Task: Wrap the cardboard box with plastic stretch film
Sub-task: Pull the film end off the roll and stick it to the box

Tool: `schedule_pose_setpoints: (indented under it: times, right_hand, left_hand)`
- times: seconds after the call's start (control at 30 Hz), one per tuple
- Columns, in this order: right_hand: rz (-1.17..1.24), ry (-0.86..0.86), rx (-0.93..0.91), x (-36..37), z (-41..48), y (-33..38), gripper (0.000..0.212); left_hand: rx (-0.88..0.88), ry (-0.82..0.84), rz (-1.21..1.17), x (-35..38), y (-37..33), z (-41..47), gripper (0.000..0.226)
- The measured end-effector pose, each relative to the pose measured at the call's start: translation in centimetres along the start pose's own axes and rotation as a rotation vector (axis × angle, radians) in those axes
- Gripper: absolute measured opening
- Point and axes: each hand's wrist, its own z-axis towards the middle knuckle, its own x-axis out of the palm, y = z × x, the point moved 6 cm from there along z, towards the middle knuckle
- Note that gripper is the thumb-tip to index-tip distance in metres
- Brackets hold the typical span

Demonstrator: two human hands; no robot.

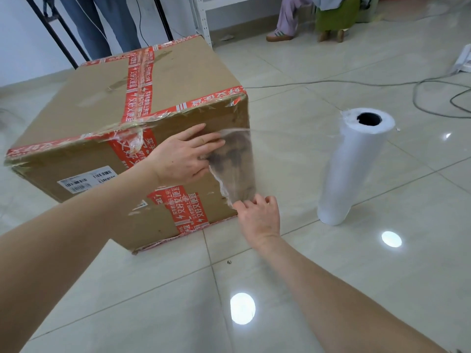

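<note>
A large cardboard box banded with red printed tape stands on the tiled floor. A roll of stretch film stands upright to its right, and a clear sheet of film runs from the roll onto the box's near face by the right corner. My left hand lies flat with straight fingers, pressing the film's edge against the box. My right hand is lower, at the box's bottom right corner, fingers curled and pinching the film's lower edge.
Cables trail across the floor at the back right. A person's legs and a green stool are at the far back. More legs and a black stand are behind the box. Ceiling lights reflect off the glossy tiles.
</note>
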Motion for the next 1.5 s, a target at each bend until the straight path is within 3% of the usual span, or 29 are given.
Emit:
schedule_pose_setpoints:
  times: [0.1,0.17,0.3,0.4,0.53,0.63,0.7,0.77,0.83,0.9,1.0,1.2,1.43,1.5]
  right_hand:
    - [-0.02,-0.004,0.083,0.7,-0.1,0.4,0.025]
    - [-0.022,-0.07,0.199,1.0,-0.2,0.5,0.018]
    - [0.169,-0.111,0.281,3.5,-0.5,0.2,0.021]
    - [0.184,-0.09,0.266,4.8,-1.4,-0.7,0.02]
    - [0.298,0.089,0.467,7.3,-2.8,-3.4,0.021]
    - [0.731,0.067,0.846,8.6,-3.6,-5.2,0.025]
    - [1.027,0.057,1.077,9.5,-3.8,-4.9,0.04]
    - [1.327,0.126,1.292,10.2,-4.0,-3.3,0.062]
    - [1.582,0.272,1.422,10.6,-3.9,-1.6,0.063]
    - [1.712,0.436,1.424,10.9,-3.5,-0.5,0.048]
    - [1.745,0.469,1.4,11.4,-2.9,-0.2,0.011]
    - [1.589,0.366,1.399,11.9,-3.2,-1.0,0.018]
    - [1.833,0.397,1.576,13.0,-5.4,-1.0,0.007]
    - [1.871,0.354,1.598,13.3,-5.5,-1.3,0.017]
  left_hand:
    - [0.09,-0.142,0.025,-0.4,-2.7,1.0,0.022]
    - [0.219,-0.228,-0.003,0.0,-5.8,2.3,0.026]
    - [0.259,0.031,0.072,4.6,-9.0,3.6,0.047]
    - [0.273,0.044,0.038,5.5,-9.8,3.3,0.019]
    - [0.243,0.054,-0.043,5.6,-9.6,3.1,0.014]
    - [0.198,0.052,-0.06,5.8,-9.0,2.7,0.017]
    - [0.198,0.064,-0.064,6.0,-8.9,2.4,0.018]
    - [0.23,0.082,-0.066,6.2,-9.2,2.3,0.019]
    - [0.25,0.105,-0.058,6.3,-9.6,2.3,0.02]
    - [0.26,0.119,-0.072,6.5,-9.9,2.3,0.021]
    - [0.256,0.117,-0.096,6.8,-10.0,2.1,0.02]
    - [0.271,0.142,-0.087,7.0,-10.4,2.4,0.021]
    - [0.264,0.132,-0.131,6.5,-11.3,2.8,0.021]
    - [0.264,0.105,-0.143,6.4,-11.4,2.8,0.02]
